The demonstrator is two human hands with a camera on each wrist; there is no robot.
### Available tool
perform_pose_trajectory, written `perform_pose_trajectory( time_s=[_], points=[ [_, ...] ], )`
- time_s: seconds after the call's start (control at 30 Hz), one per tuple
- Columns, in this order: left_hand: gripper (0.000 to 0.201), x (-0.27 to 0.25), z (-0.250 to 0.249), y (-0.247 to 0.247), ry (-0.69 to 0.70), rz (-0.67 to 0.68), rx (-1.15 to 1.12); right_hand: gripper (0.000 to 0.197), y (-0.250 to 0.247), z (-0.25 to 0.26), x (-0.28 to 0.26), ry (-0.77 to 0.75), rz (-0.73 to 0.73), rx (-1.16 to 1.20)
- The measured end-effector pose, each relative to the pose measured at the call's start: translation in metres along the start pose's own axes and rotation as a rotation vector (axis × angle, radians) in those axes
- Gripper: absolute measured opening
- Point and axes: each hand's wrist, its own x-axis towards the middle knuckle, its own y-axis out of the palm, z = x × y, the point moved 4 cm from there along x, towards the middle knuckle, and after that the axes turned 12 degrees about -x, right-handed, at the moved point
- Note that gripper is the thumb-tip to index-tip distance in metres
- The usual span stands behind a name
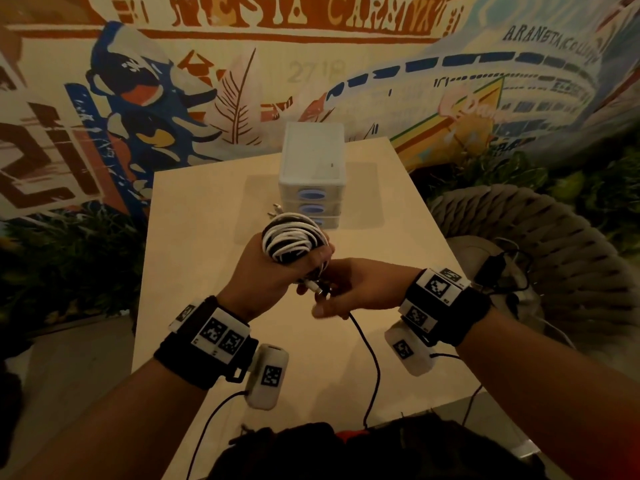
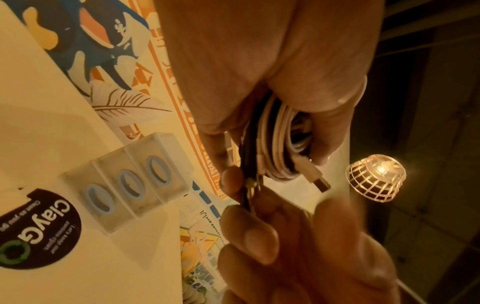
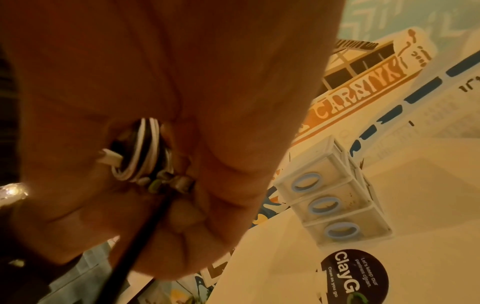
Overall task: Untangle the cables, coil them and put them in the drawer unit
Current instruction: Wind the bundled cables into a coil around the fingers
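- The bundle of cables (image 1: 294,242), white loops wound with black ones, sits in the air above the tabletop (image 1: 194,271), in front of the drawer unit and clear of it.
- Your left hand (image 1: 270,271) holds that bundle: its grip is closed round the coil, thumb on one side and fingers on the other, as the left wrist view shows plainly.
- A white plug (image 2: 315,176) with a metal tip sticks out of the coil below your left fingers.
- Your right hand (image 1: 360,289) meets the bundle from the right; its grip is closed, fingertips pinching the small metal connectors (image 1: 320,289) at the lower edge of the coil.
- A loose black cable (image 1: 372,362) runs from under your right hand down toward your body.
- The drawer unit (image 1: 313,174) stands upright at the far middle of the tabletop, pale, with three stacked drawers, each with an oval blue handle; all three look pushed in.
- A round black sticker (image 3: 354,275) lies on the tabletop on the near side of the unit.
- A woven chair (image 1: 540,237) is to the right of the tabletop, and a painted mural (image 1: 173,81) covers the wall behind.
- A small lit lamp (image 2: 376,179) in a lattice shade shows in the left wrist view.
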Motion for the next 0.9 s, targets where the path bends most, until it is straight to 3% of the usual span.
perform_pose_trajectory(
  time_s=[0.13, 0.23, 0.33, 0.43, 0.63, 0.77, 0.9],
  points=[
    [0.021, -0.001, 0.011, -0.002, -0.069, 0.139, 0.253, 0.035, 0.002, -0.01, 0.002, 0.042, 0.019, 0.072],
    [0.021, 0.0, 0.015, -0.003, 0.008, 0.307, 0.554, 0.036, 0.003, -0.015, 0.002, 0.125, -0.017, 0.348],
    [0.019, 0.002, 0.012, -0.001, 0.122, 0.387, 0.776, 0.035, 0.004, -0.019, 0.001, 0.159, -0.048, 0.553],
    [0.02, 0.0, 0.008, 0.006, 0.233, 0.439, 0.956, 0.044, 0.002, -0.024, 0.004, 0.173, -0.051, 0.669],
    [0.032, -0.003, 0.024, 0.011, 0.191, 0.533, 1.255, 0.076, 0.001, -0.029, 0.011, 0.232, -0.052, 0.645],
    [0.033, -0.008, 0.036, 0.014, 0.174, 0.529, 1.314, 0.053, 0.006, -0.028, 0.014, 0.183, 0.085, 0.443],
    [0.03, -0.018, 0.049, 0.023, 0.23, 0.625, 1.396, 0.018, 0.013, -0.014, 0.013, 0.14, 0.201, 0.246]
  ],
)
